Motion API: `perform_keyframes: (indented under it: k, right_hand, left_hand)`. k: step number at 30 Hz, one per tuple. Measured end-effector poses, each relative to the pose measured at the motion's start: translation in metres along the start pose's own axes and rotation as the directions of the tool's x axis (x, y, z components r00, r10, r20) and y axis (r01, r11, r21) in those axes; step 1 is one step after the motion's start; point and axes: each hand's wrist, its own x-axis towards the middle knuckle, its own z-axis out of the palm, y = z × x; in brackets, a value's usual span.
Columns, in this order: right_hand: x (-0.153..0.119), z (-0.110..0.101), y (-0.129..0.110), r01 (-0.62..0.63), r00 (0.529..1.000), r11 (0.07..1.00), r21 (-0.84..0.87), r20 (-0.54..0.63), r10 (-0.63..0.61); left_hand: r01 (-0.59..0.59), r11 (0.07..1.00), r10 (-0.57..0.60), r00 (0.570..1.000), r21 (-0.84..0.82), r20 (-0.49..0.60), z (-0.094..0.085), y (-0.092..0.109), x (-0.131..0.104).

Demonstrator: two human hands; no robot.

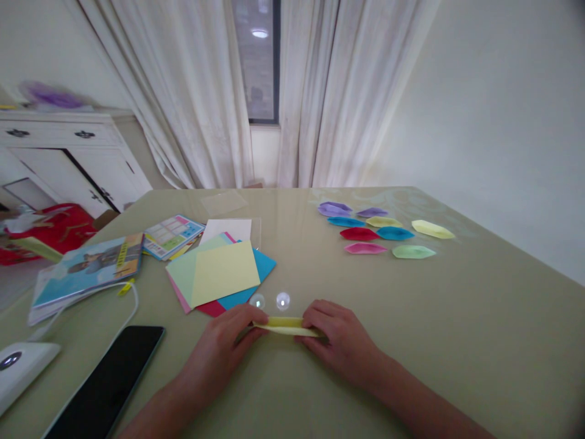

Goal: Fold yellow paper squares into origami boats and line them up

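Note:
Between my two hands is a narrow folded yellow paper boat (284, 325), held level just above the table near the front. My left hand (225, 338) pinches its left end, thumb below and fingers on top. At the other end my right hand (340, 335) grips it in the same way, its fingertips partly covering the paper. Beyond my left hand lies a fanned stack of coloured paper sheets (226, 274), pale yellow on top. Several folded paper boats (359, 234) in purple, blue, red, pink, yellow and green sit in loose rows at the far right.
On the left of the table (457, 341) are a black phone (112, 378), a white device (27, 369) with a cable, a magazine (91, 265) and printed cards (173, 235). White curtains (192, 91) hang behind. A wall (503, 122) stands along the right.

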Motion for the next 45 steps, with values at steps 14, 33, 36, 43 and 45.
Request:
perform_keyframes:
  k: [14,33,36,43,45]
  right_hand:
    - [0.0,-0.001,0.002,0.048,0.999,0.999,0.019,-0.013,-0.048]
    - [0.002,0.001,0.003,0.062,0.997,0.996,0.068,-0.044,-0.059]
    - [0.002,0.0,0.002,0.042,0.998,0.997,0.072,-0.04,-0.039]
    - [0.001,-0.001,0.001,0.026,1.0,0.997,0.073,-0.01,-0.026]
    - [0.002,-0.001,0.001,0.026,1.0,0.996,0.08,-0.002,-0.026]
  left_hand:
    - [-0.025,0.997,0.037,0.987,-0.075,0.157,-0.009,0.005,0.011]
    - [0.141,0.986,-0.133,0.987,-0.087,0.087,-0.013,0.004,0.01]
    - [0.126,0.989,-0.119,0.989,-0.08,0.092,-0.013,0.005,0.009]
    - [0.056,0.994,-0.05,0.996,-0.095,0.071,-0.011,0.005,0.01]
    - [0.026,0.992,-0.018,0.998,-0.12,0.067,-0.011,0.004,0.01]
